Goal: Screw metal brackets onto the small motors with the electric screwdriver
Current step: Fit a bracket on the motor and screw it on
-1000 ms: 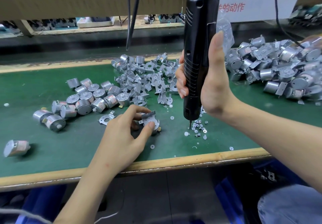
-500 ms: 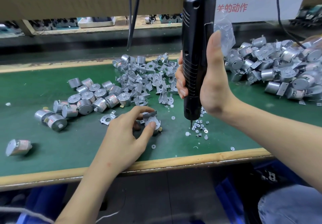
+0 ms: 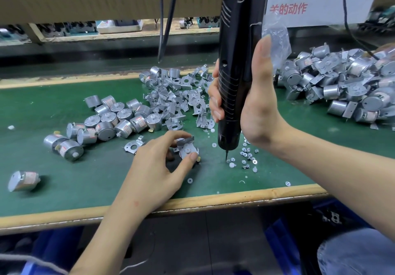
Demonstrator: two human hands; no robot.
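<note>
My left hand (image 3: pixel 156 168) pinches a small silver motor with a metal bracket (image 3: pixel 186 149) on top, holding it on the green mat (image 3: pixel 85 185). My right hand (image 3: pixel 254 112) grips the black electric screwdriver (image 3: pixel 237 65) upright. Its bit tip (image 3: pixel 226 156) points down into a scatter of small screws (image 3: pixel 245 155), just right of the held motor. Bare motors (image 3: pixel 111 123) lie in a cluster at the left. Loose brackets (image 3: pixel 177 99) are heaped behind the left hand.
A pile of motors with brackets fitted (image 3: pixel 346 88) fills the right back of the mat, beside a clear plastic bag (image 3: pixel 277 39). One lone motor (image 3: pixel 22 180) lies far left. Cables (image 3: pixel 166 16) hang at the back. The wooden table edge (image 3: pixel 213 200) runs along the front.
The screwdriver has shifted slightly while its tip stays over the screws. My left hand keeps its hold on the motor and bracket in the same spot.
</note>
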